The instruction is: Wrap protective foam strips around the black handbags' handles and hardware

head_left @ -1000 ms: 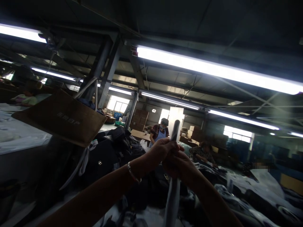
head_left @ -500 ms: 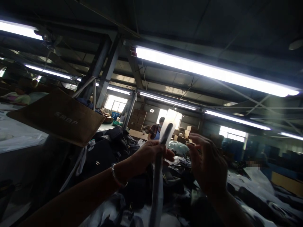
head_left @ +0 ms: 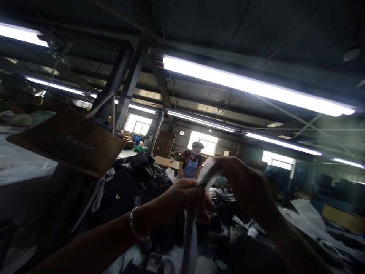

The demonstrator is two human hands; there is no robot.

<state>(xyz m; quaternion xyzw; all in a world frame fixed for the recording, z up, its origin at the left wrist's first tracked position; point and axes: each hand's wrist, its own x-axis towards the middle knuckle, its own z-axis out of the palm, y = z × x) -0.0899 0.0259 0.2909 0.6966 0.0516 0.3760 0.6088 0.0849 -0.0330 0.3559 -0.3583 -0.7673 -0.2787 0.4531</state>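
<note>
A long dark strap in a whitish translucent sleeve (head_left: 189, 236) runs up from the bottom middle of the head view. Around its upper part, my left hand (head_left: 186, 196) is closed, with a silver bangle on the wrist. The strap's top end bends to the right, where the fingers of my right hand (head_left: 242, 177) pinch it. Black bags (head_left: 119, 194) lie piled behind and left of my left hand.
A brown tote bag (head_left: 71, 140) hangs at the left. Beyond the hands, a person in a blue apron (head_left: 190, 165) stands by a table. White plastic (head_left: 305, 217) and dark items lie at the right. Another person (head_left: 17, 116) is at the far left.
My right hand has moved left and closed on the strap's top end, which now bends right instead of standing straight. The person in the apron shows more fully.
</note>
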